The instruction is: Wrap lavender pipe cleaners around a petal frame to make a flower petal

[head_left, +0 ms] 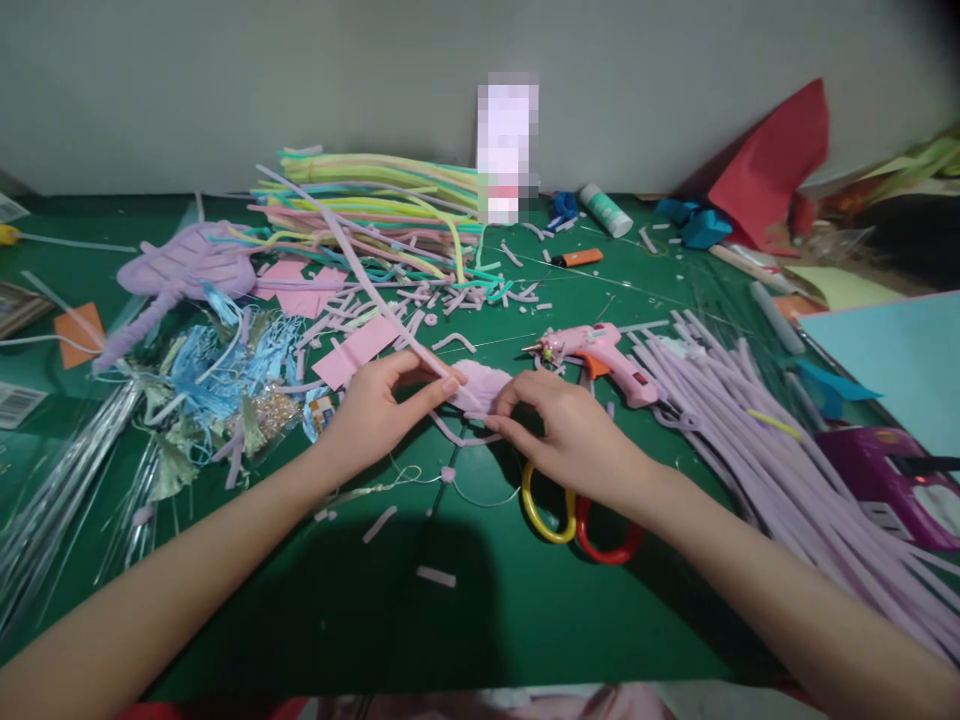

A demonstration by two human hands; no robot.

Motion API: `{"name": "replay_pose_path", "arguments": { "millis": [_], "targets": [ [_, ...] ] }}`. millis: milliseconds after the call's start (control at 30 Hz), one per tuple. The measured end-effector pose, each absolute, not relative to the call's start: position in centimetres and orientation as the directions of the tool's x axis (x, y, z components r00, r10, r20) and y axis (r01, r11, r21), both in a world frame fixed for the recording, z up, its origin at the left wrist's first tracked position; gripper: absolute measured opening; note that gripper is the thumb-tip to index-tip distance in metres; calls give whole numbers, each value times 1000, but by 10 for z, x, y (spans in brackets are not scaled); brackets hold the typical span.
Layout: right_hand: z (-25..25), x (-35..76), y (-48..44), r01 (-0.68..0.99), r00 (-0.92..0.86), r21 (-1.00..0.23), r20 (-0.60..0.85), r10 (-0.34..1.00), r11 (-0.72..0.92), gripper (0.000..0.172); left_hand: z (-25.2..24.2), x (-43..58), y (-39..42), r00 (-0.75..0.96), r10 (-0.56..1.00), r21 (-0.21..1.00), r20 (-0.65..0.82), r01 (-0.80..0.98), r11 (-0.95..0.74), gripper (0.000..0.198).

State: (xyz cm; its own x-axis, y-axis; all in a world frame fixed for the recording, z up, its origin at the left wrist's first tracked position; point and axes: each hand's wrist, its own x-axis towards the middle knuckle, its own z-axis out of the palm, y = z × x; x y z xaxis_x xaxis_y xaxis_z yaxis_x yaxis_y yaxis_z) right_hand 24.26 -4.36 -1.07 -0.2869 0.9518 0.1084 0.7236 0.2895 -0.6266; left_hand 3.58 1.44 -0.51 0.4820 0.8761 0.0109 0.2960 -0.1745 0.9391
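Observation:
My left hand (382, 405) and my right hand (566, 430) meet over the middle of a green table (450, 600). Both pinch a small flat piece made of lilac pipe cleaners (480, 385). A long lilac pipe cleaner (360, 275) runs from that piece up and to the left, passing under my left thumb and fingers. My right hand's fingers close on the piece's right edge. Scissors with a yellow and a red handle (574, 520) lie under my right wrist.
A pink glue gun (600, 355) lies just behind my right hand. Several lilac pipe cleaners (757, 430) fan out at right; coloured ones (375, 205) pile at the back. Pink paper pieces (352, 350), a lilac woven shape (187, 265), foil trims (217, 370), an orange lighter (577, 258) and cut scraps lie about.

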Motion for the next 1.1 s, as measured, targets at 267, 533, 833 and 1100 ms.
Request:
{"name": "replay_pose_path", "arguments": {
  "millis": [267, 533, 833, 1100],
  "targets": [
    [-14, 244, -44, 721, -258, -639, 112, 960, 268, 9, -6, 22, 13, 550, 835, 961, -5, 233, -148, 15],
    [-10, 249, -40, 731, -298, -614, 106, 949, 298, 9, -11, 12, 17, 620, 781, 994, -69, 107, 4, 15],
    [-10, 256, -59, 722, -287, -601, 193, 938, 344, 9, -12, 1, 18, 625, 774, 990, -97, -20, 139, 16],
    [-8, 258, -67, 713, -260, -616, 210, 942, 335, 9, -16, 3, 19, 613, 781, 976, -116, -76, 205, 16]
  ]
}}
